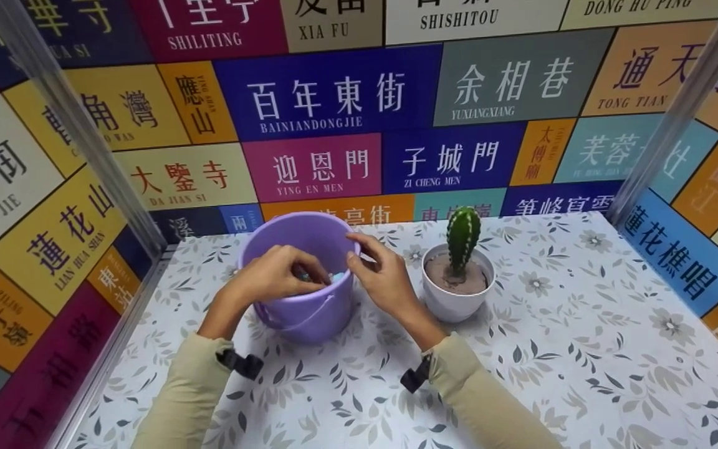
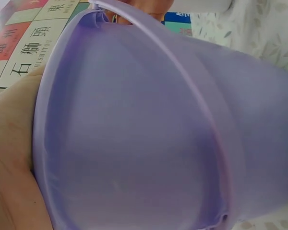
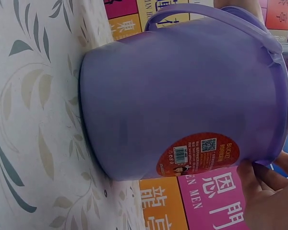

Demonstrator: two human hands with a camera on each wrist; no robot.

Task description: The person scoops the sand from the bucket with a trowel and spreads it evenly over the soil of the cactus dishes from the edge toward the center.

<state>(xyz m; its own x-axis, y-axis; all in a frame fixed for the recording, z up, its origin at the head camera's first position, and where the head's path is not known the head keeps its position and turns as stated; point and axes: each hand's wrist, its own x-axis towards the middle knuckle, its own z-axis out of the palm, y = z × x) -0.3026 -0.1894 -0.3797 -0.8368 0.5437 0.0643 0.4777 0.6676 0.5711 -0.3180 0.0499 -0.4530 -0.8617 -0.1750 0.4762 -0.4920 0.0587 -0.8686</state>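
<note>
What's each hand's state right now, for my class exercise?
Left hand: reaching into the round purple plastic bucket; grip cannot be told.
Right hand: closed, holding that bucket.

The bucket (image 1: 318, 325) is purple, its contents (image 1: 336, 277) perhaps bluish, the cactus (image 1: 462, 240) green, tablecloth (image 1: 583, 355) leaf-patterned.

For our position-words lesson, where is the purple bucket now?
Just left of centre in the head view, the purple bucket stands on the table, left of the potted cactus, held by the right hand.
</note>
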